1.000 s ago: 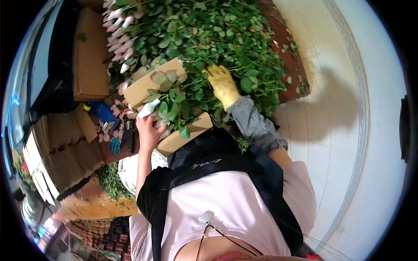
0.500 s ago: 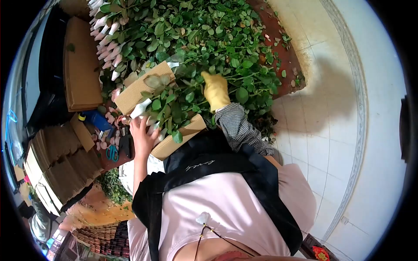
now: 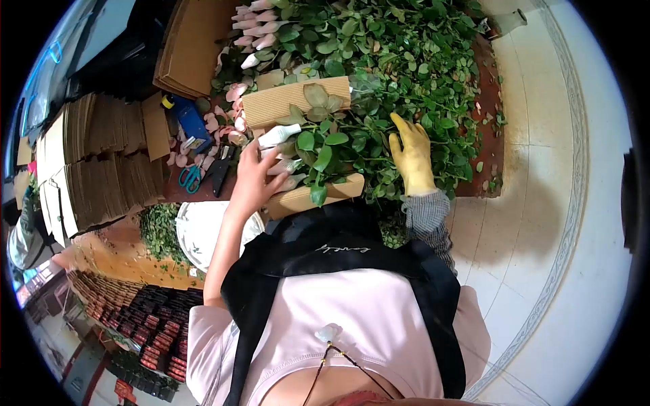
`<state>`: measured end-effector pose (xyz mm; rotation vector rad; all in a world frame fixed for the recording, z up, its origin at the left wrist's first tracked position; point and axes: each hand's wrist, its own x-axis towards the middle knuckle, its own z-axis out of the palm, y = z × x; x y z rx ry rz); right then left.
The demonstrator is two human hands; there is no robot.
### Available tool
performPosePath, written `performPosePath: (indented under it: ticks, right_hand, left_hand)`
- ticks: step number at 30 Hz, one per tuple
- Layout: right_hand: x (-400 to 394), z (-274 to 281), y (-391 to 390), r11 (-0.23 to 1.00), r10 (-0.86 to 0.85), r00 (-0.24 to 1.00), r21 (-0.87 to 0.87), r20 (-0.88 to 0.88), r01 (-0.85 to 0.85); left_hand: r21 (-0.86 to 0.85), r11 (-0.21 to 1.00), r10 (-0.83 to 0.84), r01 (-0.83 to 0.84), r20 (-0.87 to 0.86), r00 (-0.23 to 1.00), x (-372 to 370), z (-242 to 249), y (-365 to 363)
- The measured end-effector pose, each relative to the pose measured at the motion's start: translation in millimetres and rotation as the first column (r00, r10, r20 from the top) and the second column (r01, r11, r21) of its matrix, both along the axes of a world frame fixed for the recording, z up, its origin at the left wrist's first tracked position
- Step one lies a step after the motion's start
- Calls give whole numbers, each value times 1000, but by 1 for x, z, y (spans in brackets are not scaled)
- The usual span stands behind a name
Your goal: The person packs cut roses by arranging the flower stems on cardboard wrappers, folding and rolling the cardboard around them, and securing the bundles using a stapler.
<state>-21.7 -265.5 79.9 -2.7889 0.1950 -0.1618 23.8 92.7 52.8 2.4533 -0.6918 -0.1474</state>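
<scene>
My bare left hand (image 3: 256,181) rests at the near-left end of a bunch of leafy rose stems (image 3: 325,152), fingers spread against the flower heads. One head in a white sleeve (image 3: 279,136) lies right at its fingertips, with more sleeved heads partly hidden under the fingers. A corrugated cardboard sheet (image 3: 298,101) shows its ribbed far flap beyond the bunch; its near flap (image 3: 315,196) stands beside my apron. Over the stems to the right, my right hand (image 3: 413,157) in a yellow glove is open, fingers apart and pointing away from me.
A large heap of leafy stems (image 3: 406,61) covers the table's far side, with pink sleeved heads (image 3: 261,27) at its left. Scissors (image 3: 190,178), a blue object (image 3: 189,120) and fallen petals lie left. Cardboard stacks (image 3: 108,128) and a white bucket (image 3: 196,233) stand nearby.
The camera view has swung, so the table appears shifted to the right. My gloved right hand has gone from curled fingers to spread ones. My left hand stays at the sleeved heads.
</scene>
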Motion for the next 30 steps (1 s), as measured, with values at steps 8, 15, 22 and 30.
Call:
performPosePath:
  ticks: [8, 15, 22, 30]
  right_hand:
    - [37, 49, 136, 580, 681, 689, 390, 249, -715]
    - [38, 38, 128, 640, 741, 559, 140, -372, -755]
    - [51, 0, 160, 632, 466, 457, -76, -758, -771]
    - [51, 28, 134, 790, 574, 693, 74, -436, -609]
  left_hand:
    - [-198, 895, 232, -399, -558, 797, -16, 15, 27]
    - [-98, 991, 51, -92, -361, 931, -25, 1, 15]
    - [-365, 909, 84, -201, -312, 946, -18, -4, 25]
    - [-406, 698, 311, -590, -571, 760, -8, 9, 52]
